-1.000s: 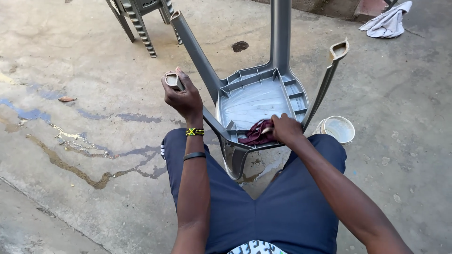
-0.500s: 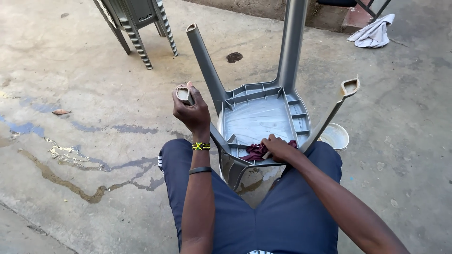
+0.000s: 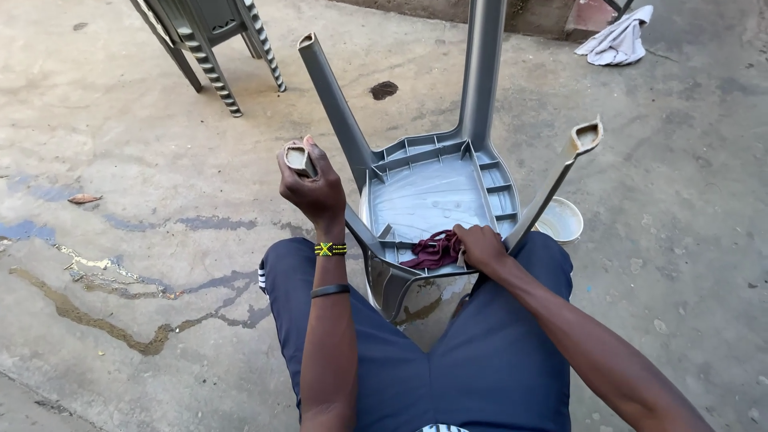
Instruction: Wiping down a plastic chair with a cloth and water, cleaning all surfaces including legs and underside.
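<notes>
A grey plastic chair [image 3: 436, 188] lies upside down between my knees, its legs pointing up and away. My left hand [image 3: 314, 190] is closed around the end of the near left leg [image 3: 298, 158]. My right hand [image 3: 480, 244] presses a dark red cloth [image 3: 434, 250] onto the wet underside of the seat, near its front edge. The cloth is bunched under my fingers.
A stack of grey plastic chairs [image 3: 210, 40] stands at the top left. A small white bowl [image 3: 562, 219] sits on the concrete by my right knee. A white rag [image 3: 618, 38] lies at the top right. Water streaks [image 3: 120, 280] run across the floor on the left.
My view has shifted closer and the chair sits lower in it. My right hand has slid the red cloth slightly along the seat's front edge. My left hand keeps its grip on the leg.
</notes>
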